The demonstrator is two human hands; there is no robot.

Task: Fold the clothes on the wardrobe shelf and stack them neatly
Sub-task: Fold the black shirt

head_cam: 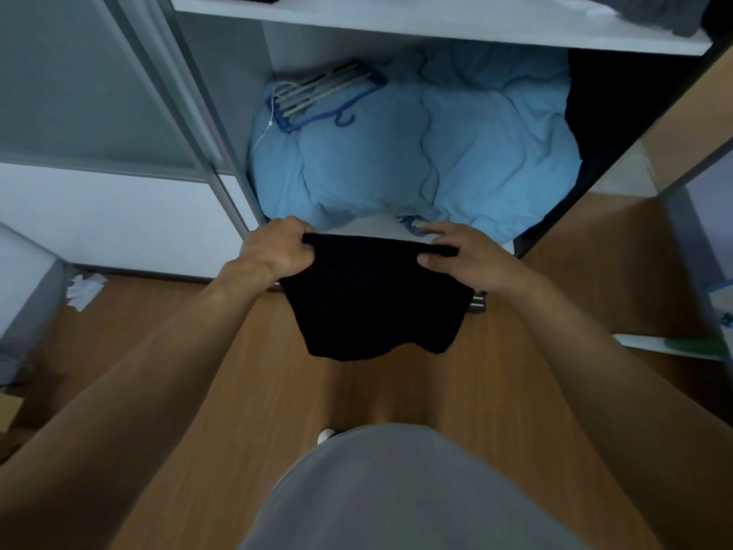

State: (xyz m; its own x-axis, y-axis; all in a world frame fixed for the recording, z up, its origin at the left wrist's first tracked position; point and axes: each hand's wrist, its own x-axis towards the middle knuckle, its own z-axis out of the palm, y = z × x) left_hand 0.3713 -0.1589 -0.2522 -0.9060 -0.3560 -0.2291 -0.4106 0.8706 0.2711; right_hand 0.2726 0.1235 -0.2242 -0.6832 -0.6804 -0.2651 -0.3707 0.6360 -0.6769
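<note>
My left grip [277, 252] and right grip [468, 260], fingers curled, pinch the top edge of a black knitted garment [373, 307] hanging before the front edge of the white wardrobe shelf [373, 227]. Behind it, a puffy light-blue quilt [436, 152] carries blue plastic hangers [321, 93]; its tag [414, 224] is unreadable.

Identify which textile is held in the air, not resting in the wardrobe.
The black garment: the left hand and right hand grip its top edge; the blue quilt and grey clothing lie on shelves.
</note>
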